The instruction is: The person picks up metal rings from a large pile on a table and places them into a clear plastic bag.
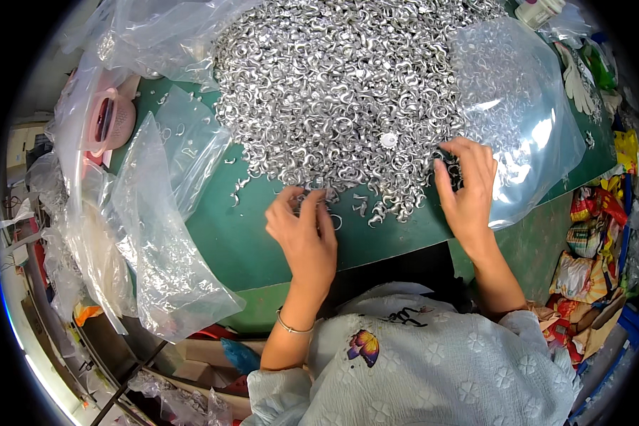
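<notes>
A broad heap of small, shiny, curved silver metal pieces [333, 92] covers much of the green table [223, 241]. My left hand [301, 231] is at the heap's near edge, its bent fingers apart and fingertips down among the pieces. Beside its thumb lies a thin ring [336, 222]. At the heap's right edge, my right hand [468, 184] has its thumb and forefinger curved close together. Something small and dark shows at their tips, too small to make out. A few loose pieces lie between my hands.
Right of the heap, a large clear plastic bag [539, 135] covers part of the metal pieces. More clear bags [167, 248] spread over the left side, near a pink basket [120, 121]. At the far right are a white glove [575, 82] and colourful packages [582, 277].
</notes>
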`<move>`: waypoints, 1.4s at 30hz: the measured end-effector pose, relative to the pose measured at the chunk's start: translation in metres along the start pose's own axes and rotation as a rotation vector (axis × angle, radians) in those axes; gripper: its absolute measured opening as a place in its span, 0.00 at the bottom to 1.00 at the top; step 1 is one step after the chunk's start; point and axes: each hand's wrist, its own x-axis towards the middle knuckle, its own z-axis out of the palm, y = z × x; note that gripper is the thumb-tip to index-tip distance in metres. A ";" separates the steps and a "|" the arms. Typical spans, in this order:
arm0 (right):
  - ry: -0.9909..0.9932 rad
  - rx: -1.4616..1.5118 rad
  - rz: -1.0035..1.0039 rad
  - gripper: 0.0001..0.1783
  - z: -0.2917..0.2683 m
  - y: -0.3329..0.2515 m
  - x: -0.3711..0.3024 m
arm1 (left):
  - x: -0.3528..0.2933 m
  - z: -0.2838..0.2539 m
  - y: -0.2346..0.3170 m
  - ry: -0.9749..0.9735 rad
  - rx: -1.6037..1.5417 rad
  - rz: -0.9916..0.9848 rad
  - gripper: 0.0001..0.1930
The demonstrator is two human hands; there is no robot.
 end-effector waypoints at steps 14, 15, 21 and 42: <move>-0.142 0.053 -0.077 0.06 0.022 -0.026 0.011 | -0.011 -0.001 0.008 -0.067 -0.004 0.008 0.14; -0.129 0.060 -0.066 0.07 0.021 -0.024 0.010 | -0.012 -0.002 0.009 -0.073 -0.021 0.014 0.14; -0.103 0.059 -0.094 0.08 0.021 -0.021 0.005 | -0.012 0.005 0.017 -0.156 -0.010 0.093 0.17; -0.402 1.263 0.875 0.08 -0.016 -0.025 -0.019 | -0.023 -0.018 0.018 -0.357 -1.505 -0.829 0.08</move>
